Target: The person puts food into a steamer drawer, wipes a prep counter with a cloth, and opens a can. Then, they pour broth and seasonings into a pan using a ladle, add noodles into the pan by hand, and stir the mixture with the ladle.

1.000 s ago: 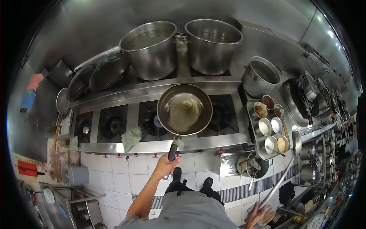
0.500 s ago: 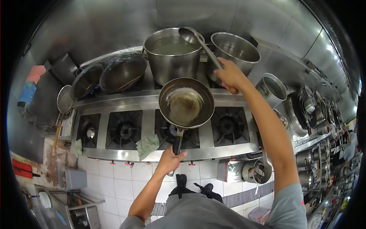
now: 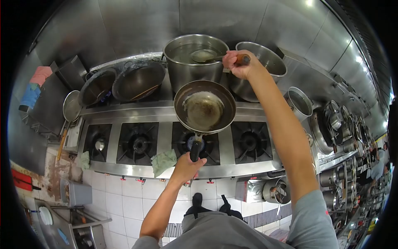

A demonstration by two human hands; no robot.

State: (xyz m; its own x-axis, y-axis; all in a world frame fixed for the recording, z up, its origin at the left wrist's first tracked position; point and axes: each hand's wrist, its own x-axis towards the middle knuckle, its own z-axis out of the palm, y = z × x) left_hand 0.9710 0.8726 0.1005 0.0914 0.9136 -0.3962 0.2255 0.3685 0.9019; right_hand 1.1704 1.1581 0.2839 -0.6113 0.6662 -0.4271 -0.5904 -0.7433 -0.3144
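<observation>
A frying pan (image 3: pixel 205 107) is mid-frame, the left hand (image 3: pixel 188 168) grasping its handle. At upper centre, the right hand (image 3: pixel 241 65) has its fingers clenched around a ladle (image 3: pixel 203 55) at the mouth of a stockpot (image 3: pixel 194 74); a cloth (image 3: pixel 163 162) lies on the stove (image 3: pixel 248 170).

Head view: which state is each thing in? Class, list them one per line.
Left stockpot, uncovered, liquid inside.
Right stockpot, uncovered.
Frying pan, uncovered, pale patch inside.
Left grip, closed on frying pan's handle.
Ladle, bowl at left stockpot's mouth.
Right grip, closed on ladle.
Cloth, crumpled.
Rightmost burner, no flame visible.
</observation>
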